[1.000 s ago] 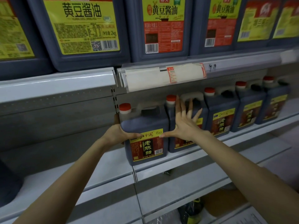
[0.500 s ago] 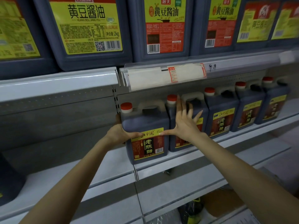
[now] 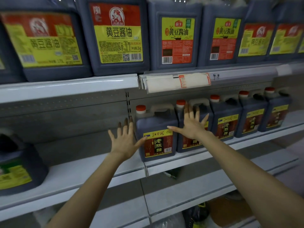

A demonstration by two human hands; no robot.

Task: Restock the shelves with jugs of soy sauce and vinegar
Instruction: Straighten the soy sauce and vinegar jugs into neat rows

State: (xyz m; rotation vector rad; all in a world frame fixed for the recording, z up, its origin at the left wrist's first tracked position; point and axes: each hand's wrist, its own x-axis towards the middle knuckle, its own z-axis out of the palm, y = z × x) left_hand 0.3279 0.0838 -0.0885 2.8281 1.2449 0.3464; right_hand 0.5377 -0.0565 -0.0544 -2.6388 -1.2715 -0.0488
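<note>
A dark vinegar jug (image 3: pixel 157 127) with a red cap and a red-and-yellow label stands upright on the middle shelf (image 3: pixel 92 170), leftmost in a row of like jugs (image 3: pixel 227 119). My left hand (image 3: pixel 125 139) is open, fingers spread, just left of that jug, its thumb near the label. My right hand (image 3: pixel 191 124) is open and flat in front of the second jug, thumb stretched across the first jug's front. Neither hand grips anything. Big soy sauce jugs (image 3: pixel 118 38) line the upper shelf.
A dark jug with a green-yellow label (image 3: pixel 18 163) stands at the far left of the middle shelf, with bare shelf between it and the vinegar row. A price-tag strip (image 3: pixel 177 82) hangs on the upper shelf edge. Bags and a box (image 3: pixel 213 213) lie below.
My left hand has let go of the vinegar jug's left side and opened, drawing back to the left. The camera has tilted up, showing more of the upper shelf.
</note>
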